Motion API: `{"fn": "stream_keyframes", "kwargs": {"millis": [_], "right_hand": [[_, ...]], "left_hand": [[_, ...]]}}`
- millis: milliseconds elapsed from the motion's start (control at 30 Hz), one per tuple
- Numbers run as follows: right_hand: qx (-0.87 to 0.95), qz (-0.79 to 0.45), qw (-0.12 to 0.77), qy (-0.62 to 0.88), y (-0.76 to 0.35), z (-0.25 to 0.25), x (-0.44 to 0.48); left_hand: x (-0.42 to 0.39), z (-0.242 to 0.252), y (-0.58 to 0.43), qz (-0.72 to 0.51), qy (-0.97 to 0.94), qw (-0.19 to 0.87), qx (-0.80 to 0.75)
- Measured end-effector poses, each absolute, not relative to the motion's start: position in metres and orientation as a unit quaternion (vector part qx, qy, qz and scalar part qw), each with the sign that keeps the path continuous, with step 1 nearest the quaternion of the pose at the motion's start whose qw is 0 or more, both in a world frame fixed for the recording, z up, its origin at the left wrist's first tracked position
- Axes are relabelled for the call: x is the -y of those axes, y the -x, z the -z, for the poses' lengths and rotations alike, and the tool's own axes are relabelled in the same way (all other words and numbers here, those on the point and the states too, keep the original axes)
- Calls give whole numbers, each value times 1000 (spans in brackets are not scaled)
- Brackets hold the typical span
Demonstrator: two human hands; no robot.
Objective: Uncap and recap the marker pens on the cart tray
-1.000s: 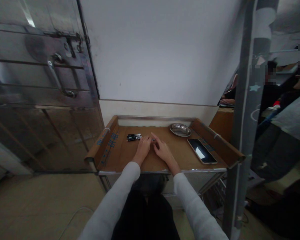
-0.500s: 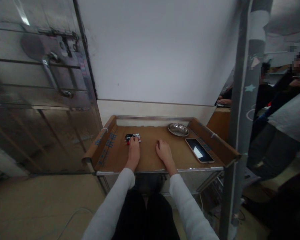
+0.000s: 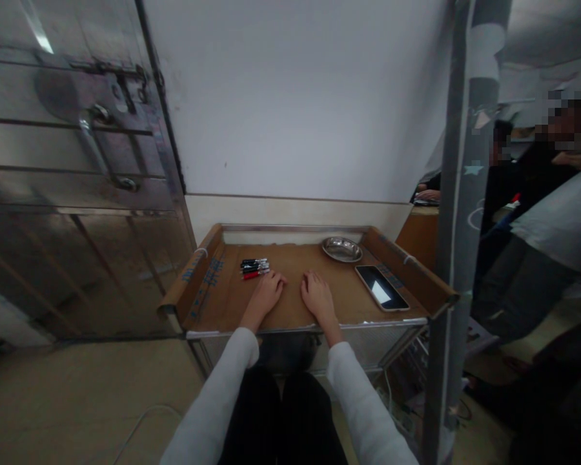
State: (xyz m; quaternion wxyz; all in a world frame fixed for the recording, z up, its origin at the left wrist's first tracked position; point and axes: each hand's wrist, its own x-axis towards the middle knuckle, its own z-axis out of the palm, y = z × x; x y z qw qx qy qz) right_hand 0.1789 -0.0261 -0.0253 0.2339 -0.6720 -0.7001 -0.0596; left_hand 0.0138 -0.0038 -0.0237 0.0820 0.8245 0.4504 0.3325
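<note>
My left hand (image 3: 270,289) rests on the cardboard tabletop (image 3: 290,310), fingers loosely bent and holding nothing that I can see. Just beyond its knuckles lies a small group of pens (image 3: 254,263), dark ones together with a red pen (image 3: 254,274) nearest me. Beside it, a short gap away, my right hand (image 3: 318,294) also lies on the cardboard with relaxed fingers and no object in view. To the right of that hand is a phone (image 3: 381,288) with a dark, reflecting screen. A shiny round metal dish (image 3: 342,249) stands at the back right.
Raised cardboard sides (image 3: 409,265) border the table left and right. A white wall (image 3: 295,110) rises behind it, and a metal door (image 3: 77,194) stands at left. A grey post (image 3: 458,226) is close on the right, with people (image 3: 552,226) beyond it.
My left hand has come off the pens and moved right, toward my right hand, uncovering the red pen. My right hand stays about where it was. The view has shifted slightly.
</note>
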Motion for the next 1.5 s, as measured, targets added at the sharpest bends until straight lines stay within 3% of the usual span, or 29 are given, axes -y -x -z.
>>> {"fn": "stream_keyframes", "kwargs": {"millis": [233,333,467,600,767,867,967,1067,1200,1333,1500], "right_hand": [[698,43,243,672,-178,24,26],[698,46,249,669,-179,25,26],[699,53,253,667,-179,26,26],[692,68,242,676,-178,24,25],[690,76,265,669,-173,21,9],[710,4,354,609,-170,23,-12],[701,-153,464,520,-169,27,-35],[624,-295,544,477,-172,29,-51],[515,-389,620,445,-175,32,-62],[439,-437,664,417,-175,34,-67],[432,-487,656,382,-176,37,-67]], "left_hand": [[3,26,-14,-340,-820,91,-452],[5,25,-15,-332,-817,42,-469],[10,15,-16,-316,-722,-78,-611],[14,12,-14,-274,-617,-124,-727],[2,26,-15,-256,-694,-136,-659],[-12,32,-24,-281,-765,-113,-568],[-26,32,-36,-316,-807,-46,-496],[-40,28,-44,-412,-782,9,-468],[-57,25,-44,-560,-683,66,-465],[-62,24,-42,-571,-697,103,-421],[-55,20,-44,-559,-722,153,-379]]}}
